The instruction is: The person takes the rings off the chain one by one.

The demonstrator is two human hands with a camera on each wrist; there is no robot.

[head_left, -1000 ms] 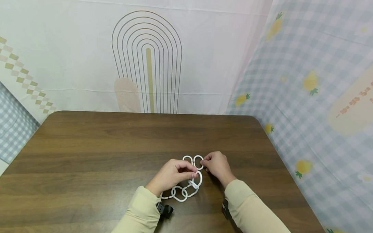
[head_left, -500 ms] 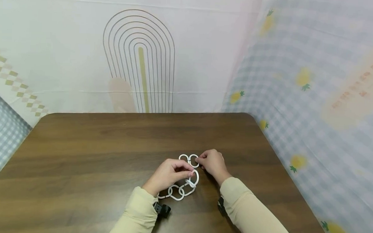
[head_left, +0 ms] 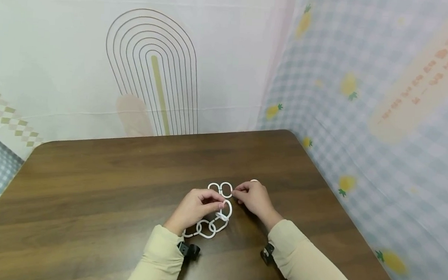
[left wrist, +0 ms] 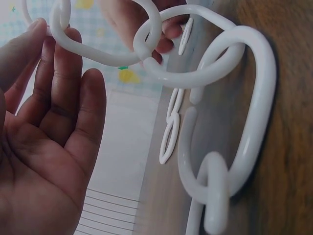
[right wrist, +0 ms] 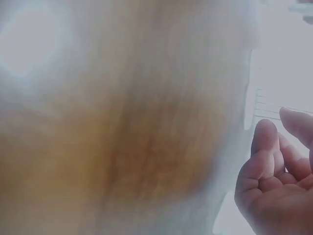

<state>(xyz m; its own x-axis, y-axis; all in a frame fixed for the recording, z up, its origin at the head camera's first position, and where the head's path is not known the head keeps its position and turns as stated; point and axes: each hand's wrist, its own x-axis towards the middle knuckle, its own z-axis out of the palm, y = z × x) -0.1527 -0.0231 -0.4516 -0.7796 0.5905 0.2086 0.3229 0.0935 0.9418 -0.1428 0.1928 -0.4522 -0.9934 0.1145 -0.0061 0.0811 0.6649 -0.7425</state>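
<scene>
A chain of white plastic links curves across the table below my left hand. Thumb and fingertips of that hand pinch one of its end links, which stands raised from the wood. In the left wrist view the joined links run from the fingers down to the table. Two loose white links lie side by side beyond the left hand. My right hand has its fingertips right at the nearer link's right edge; in the right wrist view its fingers are loosely bent with a gap between thumb and index.
Another white link peeks out behind the right hand. The brown wooden table meets a white printed cloth at the back and a checked cloth on the right. A black camera sits on the left wrist.
The head view has turned right, so the scene slides left. The left hand keeps its pinch on the chain link. The right fingertips shift slightly rightward off the loose link; a link now shows behind that hand.
</scene>
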